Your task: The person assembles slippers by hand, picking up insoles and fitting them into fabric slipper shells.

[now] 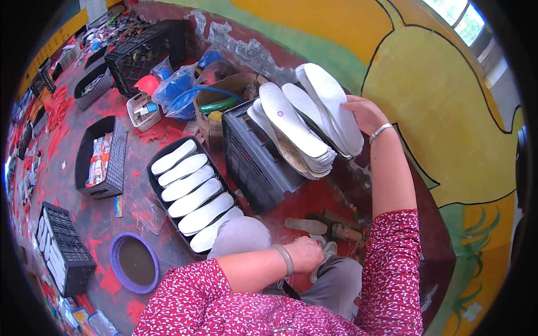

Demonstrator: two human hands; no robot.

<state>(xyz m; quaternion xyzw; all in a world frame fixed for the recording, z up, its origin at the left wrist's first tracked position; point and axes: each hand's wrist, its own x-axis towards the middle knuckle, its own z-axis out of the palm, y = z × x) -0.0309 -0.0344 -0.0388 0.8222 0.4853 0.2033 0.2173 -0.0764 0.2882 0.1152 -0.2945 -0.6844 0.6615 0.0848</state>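
Observation:
My right hand point(365, 116) reaches up to the right and grips the edge of white shoe insoles point(334, 106) standing on end at the crate's far side. More insoles point(288, 124) lean in a thick stack beside them, on top of a dark grey plastic crate point(256, 162). My left hand point(305, 255) is closed above my lap, and what its fingers hold, if anything, is hidden. Just past it, pale shoe-like pieces point(329, 248) show partly. By my knee, a black basket point(210, 246) holds several white insoles laid in a row.
A purple basin point(134, 263) of murky liquid stands at the left. Around it are a black crate of white pieces point(66, 252) and a woven basket of packets point(101, 157). A cardboard box point(208, 120) sits behind the grey crate. The painted wall point(443, 112) rises on the right.

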